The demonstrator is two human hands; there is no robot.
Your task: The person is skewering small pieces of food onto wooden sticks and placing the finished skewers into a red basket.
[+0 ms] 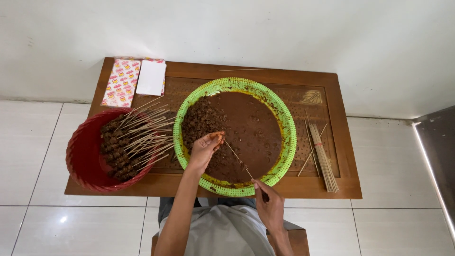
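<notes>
Thin bamboo skewer slants across the round green plastic basin of brown marinade, its lower end pinched shut in the right hand near the basin's front rim. The left hand holds a small piece of marinated meat pinched in its fingertips at the skewer's tip, beside the heap of brown meat chunks. The sharp point could prick a finger if the slippery piece slides aside. Whether the meat is already pierced is too small to tell; the person's lap hides the table's front edge.
</notes>
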